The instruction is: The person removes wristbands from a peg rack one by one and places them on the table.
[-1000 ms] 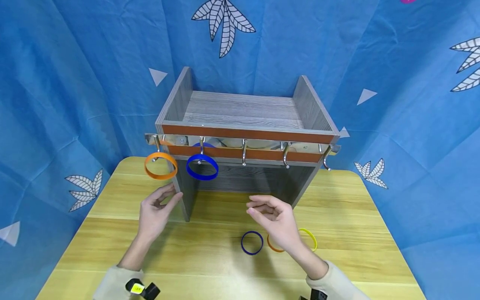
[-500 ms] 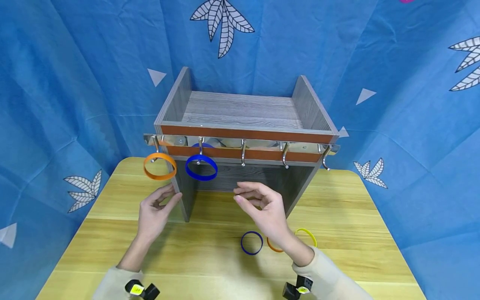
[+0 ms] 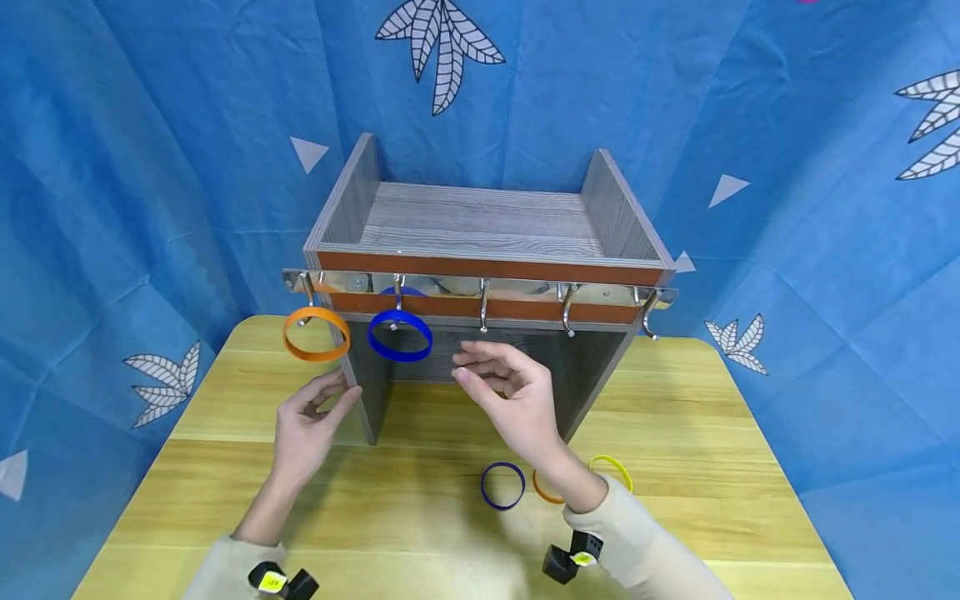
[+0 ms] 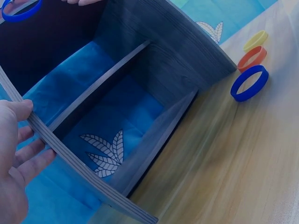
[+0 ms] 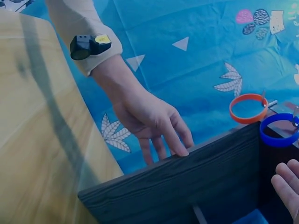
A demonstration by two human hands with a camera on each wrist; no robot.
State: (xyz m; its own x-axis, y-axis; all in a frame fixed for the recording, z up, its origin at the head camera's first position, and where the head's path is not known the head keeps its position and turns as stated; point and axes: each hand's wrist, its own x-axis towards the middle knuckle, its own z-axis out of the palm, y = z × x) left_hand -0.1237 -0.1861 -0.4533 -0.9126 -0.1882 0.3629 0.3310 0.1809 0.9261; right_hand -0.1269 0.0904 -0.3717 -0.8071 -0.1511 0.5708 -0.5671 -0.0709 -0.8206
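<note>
At the grey wooden rack (image 3: 480, 218), my left hand (image 3: 306, 425) grips the front edge of the left side panel (image 4: 88, 165), thumb on one face and fingers on the other. My right hand (image 3: 510, 396) hovers in front of the rack's opening, fingers loosely bent and holding nothing. An orange wristband (image 3: 317, 335) hangs on the leftmost metal hook (image 3: 307, 292). On the hook beside it hangs a blue wristband (image 3: 400, 337), up and left of my right hand. Below that hand, another blue wristband (image 3: 503, 486) lies on the table.
An orange wristband (image 3: 545, 490), partly hidden by my right forearm, and a yellow wristband (image 3: 619, 468) lie on the wooden table (image 3: 420, 525). Several bare hooks jut from the metal rail (image 3: 525, 290). A blue patterned cloth (image 3: 247, 150) surrounds the table's back and sides.
My right hand has moved left and up, from over the table towards the hook rail. The left hand keeps its grip on the side panel, and the wristbands stay where they were.
</note>
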